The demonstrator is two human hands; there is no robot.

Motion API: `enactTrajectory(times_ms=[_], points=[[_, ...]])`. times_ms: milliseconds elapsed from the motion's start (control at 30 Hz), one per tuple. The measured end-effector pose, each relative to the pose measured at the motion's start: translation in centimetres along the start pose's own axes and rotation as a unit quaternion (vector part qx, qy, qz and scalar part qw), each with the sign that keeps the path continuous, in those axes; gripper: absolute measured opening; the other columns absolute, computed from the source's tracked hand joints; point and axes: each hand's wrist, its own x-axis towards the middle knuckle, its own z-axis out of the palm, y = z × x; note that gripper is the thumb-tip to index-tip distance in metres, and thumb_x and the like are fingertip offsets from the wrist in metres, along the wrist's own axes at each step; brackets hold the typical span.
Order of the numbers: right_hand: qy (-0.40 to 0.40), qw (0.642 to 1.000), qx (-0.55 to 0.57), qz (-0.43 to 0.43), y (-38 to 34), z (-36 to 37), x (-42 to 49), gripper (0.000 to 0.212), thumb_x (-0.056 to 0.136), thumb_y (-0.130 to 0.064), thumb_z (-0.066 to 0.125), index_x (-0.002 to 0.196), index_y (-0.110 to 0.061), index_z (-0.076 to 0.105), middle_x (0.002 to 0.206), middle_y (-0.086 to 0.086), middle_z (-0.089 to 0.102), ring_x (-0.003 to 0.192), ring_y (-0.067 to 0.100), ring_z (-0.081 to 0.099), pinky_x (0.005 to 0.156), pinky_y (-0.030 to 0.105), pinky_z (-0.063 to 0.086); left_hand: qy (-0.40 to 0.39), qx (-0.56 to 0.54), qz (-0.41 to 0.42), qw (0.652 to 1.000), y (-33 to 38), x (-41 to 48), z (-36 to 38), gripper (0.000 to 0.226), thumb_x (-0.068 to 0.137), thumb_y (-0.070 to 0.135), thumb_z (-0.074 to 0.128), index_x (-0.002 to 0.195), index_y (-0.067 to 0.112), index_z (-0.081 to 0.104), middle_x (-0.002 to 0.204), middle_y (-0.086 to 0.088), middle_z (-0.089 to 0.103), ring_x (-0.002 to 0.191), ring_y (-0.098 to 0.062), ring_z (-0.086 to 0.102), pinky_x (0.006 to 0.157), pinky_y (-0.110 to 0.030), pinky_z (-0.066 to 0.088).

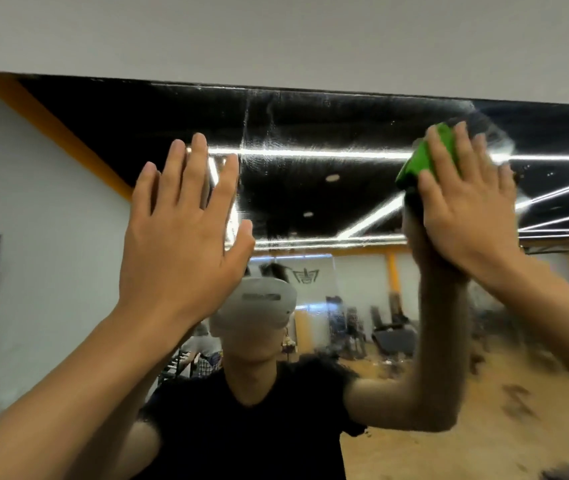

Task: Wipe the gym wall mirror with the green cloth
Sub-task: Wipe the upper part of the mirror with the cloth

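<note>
Two bare hands are up at the large frameless wall mirror (311, 202). The left hand (179, 230) is spread flat with straight fingers and holds nothing. The right hand (466, 202) presses the bunched bright green cloth (418, 161) with straight fingers onto streaky glass near the top edge.

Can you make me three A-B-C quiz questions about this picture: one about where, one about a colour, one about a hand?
1. Where is the crumpled green cloth?
A) on the floor
B) under the right hand, against the large wall mirror
C) in a bucket

2. What colour is the short-sleeved shirt reflected there?
A) red
B) yellow
C) black

3. How is the left hand?
A) fingers straight, holding nothing
B) a fist
C) gripping a bottle

Answers: B, flat fingers press it to the glass; C, it looks plain black; A, its spread fingers are empty.
</note>
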Motion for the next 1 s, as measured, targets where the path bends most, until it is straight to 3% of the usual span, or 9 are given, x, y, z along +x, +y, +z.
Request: enactTrajectory(times_ms=[67, 133, 267, 400, 467, 533, 633, 833, 1000], points=[[0.023, 0.997, 0.021, 0.072, -2.3, 0.1, 3.7, 0.064, 0.106, -0.051, 0.014, 0.168, -0.036, 0.004, 0.177, 0.001, -0.001, 0.162, 0.027, -0.006, 0.128, 0.060, -0.003, 0.000, -0.002, -0.004, 1.000, 0.0, -0.1, 0.1, 0.072, 0.105, 0.050, 0.030, 0.169, 0.017, 0.023, 0.176, -0.017, 0.014, 0.164, -0.034, 0.010, 0.131, -0.055, 0.011], [0.034, 0.997, 0.028, 0.068, -6.7, 0.5, 6.2, 0.062, 0.108, -0.048, 0.017, 0.168, -0.034, 0.004, 0.176, 0.002, -0.001, 0.162, 0.030, -0.006, 0.127, 0.061, -0.005, 0.001, -0.001, -0.007, 1.000, 0.0, -0.1, 0.1, 0.072, 0.105, 0.051, 0.029, 0.169, 0.019, 0.022, 0.176, -0.015, 0.013, 0.164, -0.032, 0.008, 0.132, -0.054, 0.010], [0.017, 0.994, 0.000, -0.105, -15.5, 1.6, 5.7, 0.061, 0.110, -0.050, 0.016, 0.168, -0.035, 0.001, 0.176, -0.002, -0.005, 0.162, 0.027, -0.009, 0.128, 0.058, -0.007, 0.012, 0.001, 0.000, 1.000, -0.4, 0.0, 0.2, 0.072, 0.106, 0.052, 0.029, 0.169, 0.018, 0.024, 0.176, -0.016, 0.014, 0.164, -0.033, 0.011, 0.131, -0.054, 0.013], [0.001, 0.966, -0.029, -0.258, -12.9, 1.3, 4.8, 0.063, 0.106, -0.055, 0.012, 0.167, -0.039, 0.006, 0.176, -0.005, 0.003, 0.162, 0.023, -0.002, 0.130, 0.053, -0.001, 0.009, 0.005, 0.005, 1.000, -0.4, -0.1, 0.2, 0.072, 0.106, 0.052, 0.027, 0.169, 0.017, 0.023, 0.176, -0.017, 0.014, 0.164, -0.033, 0.011, 0.131, -0.054, 0.014], [0.016, 0.976, -0.043, -0.211, -8.2, 0.7, 6.0, 0.067, 0.102, -0.059, 0.010, 0.166, -0.041, 0.010, 0.176, -0.006, 0.007, 0.162, 0.022, 0.004, 0.130, 0.052, 0.004, 0.005, 0.004, 0.002, 1.000, -0.3, -0.1, 0.2, 0.072, 0.106, 0.051, 0.028, 0.169, 0.017, 0.023, 0.176, -0.017, 0.014, 0.164, -0.034, 0.010, 0.131, -0.055, 0.013], [0.027, 0.994, -0.038, -0.104, -4.2, 0.1, 7.1, 0.071, 0.099, -0.060, 0.009, 0.166, -0.040, 0.012, 0.176, -0.004, 0.009, 0.162, 0.024, 0.005, 0.129, 0.056, 0.006, 0.001, 0.004, -0.001, 1.000, -0.1, 0.0, 0.2, 0.073, 0.105, 0.051, 0.028, 0.169, 0.018, 0.021, 0.176, -0.017, 0.012, 0.164, -0.034, 0.009, 0.131, -0.055, 0.011], [0.029, 0.999, -0.014, -0.006, -5.5, 0.0, 7.3, 0.069, 0.100, -0.056, 0.011, 0.167, -0.037, 0.010, 0.176, -0.001, 0.006, 0.162, 0.029, 0.001, 0.128, 0.060, 0.001, -0.004, 0.002, -0.008, 1.000, -0.2, 0.0, 0.2, 0.073, 0.105, 0.053, 0.026, 0.170, 0.019, 0.020, 0.177, -0.016, 0.011, 0.164, -0.033, 0.007, 0.132, -0.054, 0.010], [0.015, 0.984, 0.001, -0.180, -17.4, 2.3, 3.8, 0.062, 0.108, -0.051, 0.017, 0.167, -0.037, 0.004, 0.176, -0.001, -0.002, 0.162, 0.026, -0.009, 0.128, 0.058, -0.007, 0.001, 0.008, 0.006, 1.000, -0.5, -0.1, 0.0, 0.073, 0.106, 0.053, 0.026, 0.169, 0.016, 0.024, 0.176, -0.017, 0.015, 0.163, -0.034, 0.012, 0.131, -0.056, 0.015], [0.009, 0.987, 0.011, -0.163, -11.1, 1.4, 4.5, 0.063, 0.106, -0.054, 0.016, 0.167, -0.041, 0.008, 0.176, -0.004, 0.002, 0.162, 0.022, -0.005, 0.130, 0.053, -0.005, -0.011, -0.002, 0.007, 1.000, -0.5, -0.1, -0.3, 0.074, 0.105, 0.055, 0.023, 0.169, 0.017, 0.024, 0.176, -0.016, 0.014, 0.164, -0.032, 0.010, 0.131, -0.055, 0.013]])
